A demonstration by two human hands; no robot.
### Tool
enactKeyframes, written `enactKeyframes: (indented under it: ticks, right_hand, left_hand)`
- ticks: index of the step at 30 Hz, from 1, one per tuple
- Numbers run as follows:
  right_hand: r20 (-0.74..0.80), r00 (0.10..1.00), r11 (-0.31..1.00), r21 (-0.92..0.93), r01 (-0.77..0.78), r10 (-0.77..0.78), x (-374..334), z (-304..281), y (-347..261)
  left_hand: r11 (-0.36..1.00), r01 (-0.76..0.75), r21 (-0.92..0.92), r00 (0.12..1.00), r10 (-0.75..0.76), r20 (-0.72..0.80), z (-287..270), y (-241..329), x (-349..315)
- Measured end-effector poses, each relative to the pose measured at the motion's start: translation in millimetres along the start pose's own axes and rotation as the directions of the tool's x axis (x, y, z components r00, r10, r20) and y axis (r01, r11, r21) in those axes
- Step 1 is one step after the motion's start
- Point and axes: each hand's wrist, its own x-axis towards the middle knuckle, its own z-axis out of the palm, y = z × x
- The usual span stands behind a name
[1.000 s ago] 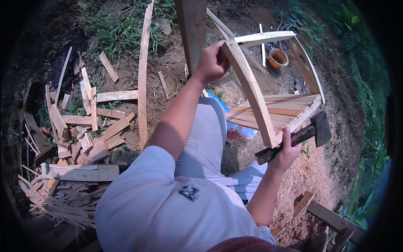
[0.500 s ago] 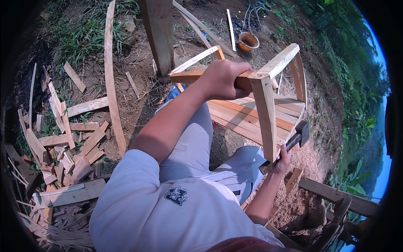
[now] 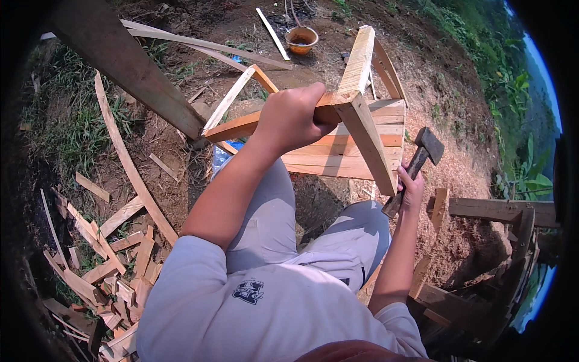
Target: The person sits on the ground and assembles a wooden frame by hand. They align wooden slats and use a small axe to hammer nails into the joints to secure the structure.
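Note:
A slatted wooden furniture frame point(image 3: 362, 151) with pale legs and a boarded panel stands tilted in front of me. My left hand point(image 3: 292, 117) is closed round its upper rail, near the corner where the rail meets a thick post point(image 3: 368, 142). In my right hand point(image 3: 412, 187) is a hammer point(image 3: 429, 146), gripped by its handle with the dark head pointing up and away. That hand is close beside the panel's right edge and the post's lower end; whether its fingers also touch the wood I cannot tell.
Offcuts point(image 3: 120, 292) lie heaped at the left, beside a long curved strip point(image 3: 123, 145). A thick timber post point(image 3: 129, 69) rises at the upper left. An orange-brown basin point(image 3: 301, 41) sits on the ground at the back. Timber beams point(image 3: 500, 210) and sawdust lie at the right.
The view has turned, so the surroundings are shifted. The wooden frame sits further left with my left hand still on its rail. The hammer's head now stands higher and more upright.

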Motion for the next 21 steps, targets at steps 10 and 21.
enactKeyframes:
  ticks: [10,21]
  right_hand:
    - [-0.214,0.976,0.925,-0.364,-0.110,0.031,8.1,-93.9,46.8]
    - [-0.601,0.794,0.422,-0.700,-0.576,0.087,-250.9,-175.2,252.1]
  left_hand:
    - [0.993,-0.014,0.116,0.989,-0.004,0.150,59.0,34.5,32.3]
    - [0.983,-0.160,0.087,0.931,0.121,0.345,128.4,90.3,7.3]
